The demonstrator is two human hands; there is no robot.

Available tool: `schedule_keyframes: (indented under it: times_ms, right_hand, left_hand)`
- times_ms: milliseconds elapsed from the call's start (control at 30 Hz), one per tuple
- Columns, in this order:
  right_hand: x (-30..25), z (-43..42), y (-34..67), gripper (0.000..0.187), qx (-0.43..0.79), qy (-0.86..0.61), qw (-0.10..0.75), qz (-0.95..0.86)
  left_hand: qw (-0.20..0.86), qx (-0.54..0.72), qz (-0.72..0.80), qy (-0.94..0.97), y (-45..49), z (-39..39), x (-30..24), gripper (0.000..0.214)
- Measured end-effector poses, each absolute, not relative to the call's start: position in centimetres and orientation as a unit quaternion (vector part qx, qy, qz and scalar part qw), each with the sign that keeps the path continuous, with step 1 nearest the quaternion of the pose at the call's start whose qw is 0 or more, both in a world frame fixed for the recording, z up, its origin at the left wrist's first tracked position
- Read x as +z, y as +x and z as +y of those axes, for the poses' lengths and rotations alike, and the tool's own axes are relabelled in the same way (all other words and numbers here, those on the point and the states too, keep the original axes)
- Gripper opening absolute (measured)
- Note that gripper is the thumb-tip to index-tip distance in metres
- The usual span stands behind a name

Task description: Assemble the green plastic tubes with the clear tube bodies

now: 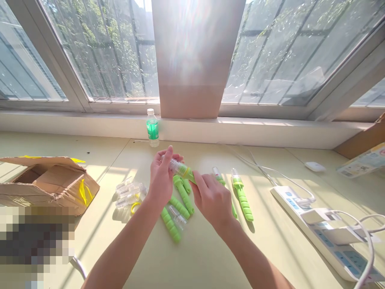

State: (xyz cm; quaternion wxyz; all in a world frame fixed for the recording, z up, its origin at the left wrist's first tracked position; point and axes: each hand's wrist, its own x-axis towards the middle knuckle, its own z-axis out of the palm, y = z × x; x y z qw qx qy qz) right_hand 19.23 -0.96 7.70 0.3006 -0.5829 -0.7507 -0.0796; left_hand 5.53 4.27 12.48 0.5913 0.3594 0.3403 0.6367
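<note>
- At the left, an open cardboard box point(69, 194) stands with its flaps raised and yellow tape on it; its inside is mostly shaded, and what it contains cannot be told.
- On the far side, an upright clear bottle point(152, 130) with a green label and a white cap stands near the window ledge.
- The left hand point(162, 172) closes around the clear sleeve point(175, 165) of a green stick point(187, 173), its thumb lifted toward the far side.
- The right hand point(213, 196) has its fingers curled tight on the same stick's green handle end.
- This stick is above the table point(192, 267), between both hands; its long axis slants from far left to near right, clear end pointing far left.
- Loose clear sleeves point(128, 199) lie left of the hands, beside a yellow ring point(135, 207).
- Green handles point(183, 196) lie between the forearms; a capped stick point(243, 200) lies right of the right hand.
</note>
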Motion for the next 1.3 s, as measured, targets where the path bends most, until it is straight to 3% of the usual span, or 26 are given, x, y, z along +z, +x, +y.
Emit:
schedule_keyframes:
  times_ms: [100,233,300,333,400,467,533,600,700,800,900,967,1067,1167,1300]
  right_hand:
    - [6.4,-1.8,17.1,0.034,0.045,-0.581,0.310,-0.751]
    - [7.5,-2.6,16.0,0.031,0.454,-0.508,0.383,-0.623]
    - [8.6,-2.5,16.3,0.034,0.639,-0.420,0.330,-0.553]
    - [8.9,-2.4,16.6,0.034,0.675,-0.393,0.313,-0.540]
    - [8.8,-2.1,16.9,0.031,0.630,-0.411,0.332,-0.570]
    - [7.8,-1.8,16.9,0.028,0.440,-0.492,0.387,-0.643]
    - [6.3,-1.5,16.7,0.020,0.218,-0.568,0.385,-0.694]
    - [5.2,-1.3,16.5,0.015,0.115,-0.604,0.362,-0.701]
    - [5.2,-1.3,16.1,0.026,0.194,-0.618,0.348,-0.678]
    - [6.8,-1.7,16.2,0.037,0.441,-0.519,0.361,-0.637]
    - [8.4,-2.2,16.8,0.039,0.721,-0.371,0.210,-0.547]
    - [8.8,-2.2,17.2,0.042,0.785,-0.311,0.149,-0.514]
    - [8.1,-1.7,17.2,0.037,0.669,-0.420,0.222,-0.572]
    - [6.6,-1.1,16.7,0.030,0.321,-0.609,0.365,-0.626]
    - [5.9,-1.5,16.0,0.030,0.322,-0.586,0.372,-0.644]
  left_hand:
    - [0.572,0.659,0.373,0.315,5.8,4.2,11.9,0.043]
    - [0.635,0.589,0.336,0.370,4.5,5.0,11.9,0.054]
    - [0.666,0.567,0.285,0.392,3.9,5.4,12.1,0.057]
    - [0.671,0.567,0.268,0.396,3.8,5.5,12.2,0.057]
    - [0.666,0.573,0.277,0.389,3.9,5.4,12.3,0.055]
    - [0.645,0.589,0.330,0.358,4.5,5.1,12.3,0.051]
    - [0.622,0.611,0.379,0.312,5.2,4.5,12.2,0.049]
    - [0.608,0.624,0.389,0.297,5.8,4.0,12.2,0.049]
    - [0.611,0.619,0.356,0.341,6.0,3.5,12.4,0.051]
    - [0.669,0.566,0.279,0.391,4.9,3.5,12.6,0.055]
    - [0.750,0.481,0.138,0.433,3.6,3.8,12.5,0.061]
    - [0.766,0.464,0.096,0.435,3.4,3.9,12.4,0.061]
    - [0.708,0.543,0.229,0.389,4.5,3.6,12.4,0.048]
    - [0.603,0.611,0.391,0.331,6.2,3.0,12.6,0.042]
    - [0.611,0.610,0.352,0.360,6.0,2.5,13.0,0.054]
